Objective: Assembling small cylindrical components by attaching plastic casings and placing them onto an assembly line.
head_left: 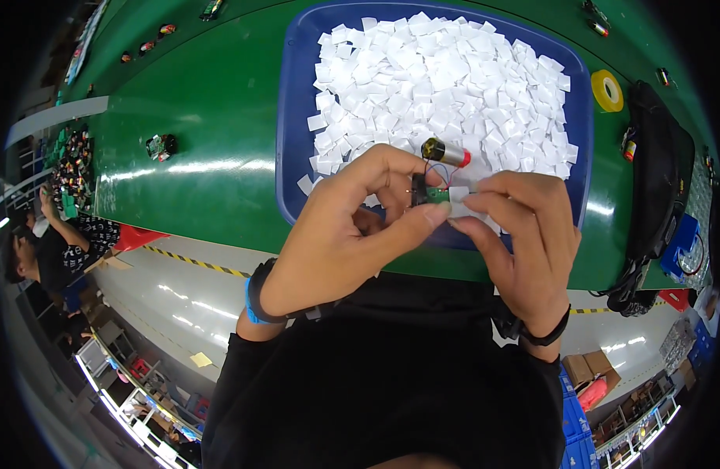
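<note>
My left hand (pixel 340 234) pinches a small green circuit board (pixel 437 193) with a black part at its left end. Thin wires run from the board to a cylindrical battery (pixel 447 152), silver with a dark end and a red end, just above my fingers. My right hand (pixel 528 223) grips a small white square (pixel 458 197) between thumb and fingers, at the board's right edge. Whether the square is stuck to the board I cannot tell. Both hands are over the near side of a blue tray (pixel 288 117) heaped with loose white squares (pixel 438 86).
On the green table (pixel 211 133), a small electronic assembly (pixel 161 147) lies left of the tray. To the right are a yellow tape roll (pixel 608 91) and a black bag (pixel 655 156). At the far left, another person (pixel 55 250) reaches toward piled parts (pixel 72 160).
</note>
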### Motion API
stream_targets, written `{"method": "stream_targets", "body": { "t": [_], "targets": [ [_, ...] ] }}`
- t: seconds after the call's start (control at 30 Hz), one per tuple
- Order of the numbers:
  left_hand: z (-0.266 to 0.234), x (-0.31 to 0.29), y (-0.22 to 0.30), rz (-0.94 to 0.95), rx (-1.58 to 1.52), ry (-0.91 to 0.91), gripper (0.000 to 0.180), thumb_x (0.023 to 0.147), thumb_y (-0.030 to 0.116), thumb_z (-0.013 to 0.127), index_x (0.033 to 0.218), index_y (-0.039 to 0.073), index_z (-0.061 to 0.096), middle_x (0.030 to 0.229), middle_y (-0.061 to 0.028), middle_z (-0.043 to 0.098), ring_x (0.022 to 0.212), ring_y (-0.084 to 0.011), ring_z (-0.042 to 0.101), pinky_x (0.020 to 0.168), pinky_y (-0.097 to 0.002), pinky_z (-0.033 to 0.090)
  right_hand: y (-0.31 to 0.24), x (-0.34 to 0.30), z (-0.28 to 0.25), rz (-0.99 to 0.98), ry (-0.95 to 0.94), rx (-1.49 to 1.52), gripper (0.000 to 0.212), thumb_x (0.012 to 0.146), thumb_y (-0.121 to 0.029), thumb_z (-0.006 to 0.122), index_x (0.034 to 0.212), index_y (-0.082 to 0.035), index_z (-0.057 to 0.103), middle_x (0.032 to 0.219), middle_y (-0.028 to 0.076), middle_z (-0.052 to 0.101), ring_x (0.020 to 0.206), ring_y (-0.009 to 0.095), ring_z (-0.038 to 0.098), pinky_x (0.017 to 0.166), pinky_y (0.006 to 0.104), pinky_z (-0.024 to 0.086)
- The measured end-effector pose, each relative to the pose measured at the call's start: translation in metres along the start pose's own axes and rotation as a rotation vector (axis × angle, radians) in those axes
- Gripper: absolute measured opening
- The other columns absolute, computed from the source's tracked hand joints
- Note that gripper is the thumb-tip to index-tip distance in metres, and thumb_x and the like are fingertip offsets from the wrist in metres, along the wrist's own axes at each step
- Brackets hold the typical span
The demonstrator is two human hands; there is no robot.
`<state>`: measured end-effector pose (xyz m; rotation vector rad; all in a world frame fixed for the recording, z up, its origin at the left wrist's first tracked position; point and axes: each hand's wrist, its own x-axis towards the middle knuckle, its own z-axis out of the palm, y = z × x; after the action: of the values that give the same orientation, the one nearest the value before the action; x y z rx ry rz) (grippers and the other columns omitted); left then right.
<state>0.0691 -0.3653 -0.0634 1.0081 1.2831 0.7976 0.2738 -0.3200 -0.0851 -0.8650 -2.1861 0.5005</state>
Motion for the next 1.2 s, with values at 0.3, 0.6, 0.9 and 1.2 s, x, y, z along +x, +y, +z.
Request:
{"method": "stream_targets", "body": {
  "t": [0.3,0.6,0.9,1.2],
  "targets": [
    [0.004,-0.003,-0.001,0.084,0.145,0.017,0.031,0.086,0.002,0.073,0.114,0.002,0.061,0.1,-0.0026,0.063,0.078,-0.0036,0.056,0.051,-0.017,0.046,-0.001,-0.002,-0.002,0.157,-0.06,0.087,0.021,0.075,-0.005,0.078,0.091,-0.003,0.064,0.098,0.007,0.063,0.083,0.024,0.061,0.059,0.0293,0.049],
    [0.005,0.001,0.01,0.07,0.066,-0.016,0.034,0.084,-0.001,0.073,0.115,0.004,0.06,0.114,-0.0057,0.063,0.084,-0.0062,0.057,0.062,-0.0189,0.048,0.024,0.013,-0.014,0.529,0.113,-0.032,0.016,0.09,0.002,0.064,0.106,0.001,0.063,0.111,0.012,0.064,0.089,0.018,0.063,0.068,0.0254,0.052],
    [0.011,0.016,0.008,0.14,0.084,-0.124,0.035,0.087,0.001,0.071,0.119,0.005,0.057,0.113,-0.0049,0.059,0.094,-0.0102,0.056,0.077,-0.0248,0.048,0.012,0.014,-0.023,0.256,-0.142,0.27,0.029,0.082,0.002,0.073,0.11,0.002,0.065,0.113,0.013,0.069,0.09,0.02,0.067,0.072,0.0291,0.053],
    [-0.008,0.026,0.011,-0.023,-0.325,-0.308,0.021,0.101,0.018,0.055,0.111,0.0,0.058,0.113,-0.0064,0.057,0.1,-0.0133,0.053,0.089,-0.0302,0.044,0.015,0.017,-0.024,0.014,-0.016,0.257,0.033,0.066,0.005,0.081,0.096,0.0,0.068,0.093,0.01,0.071,0.084,0.024,0.065,0.068,0.0314,0.051]
  ]
}}
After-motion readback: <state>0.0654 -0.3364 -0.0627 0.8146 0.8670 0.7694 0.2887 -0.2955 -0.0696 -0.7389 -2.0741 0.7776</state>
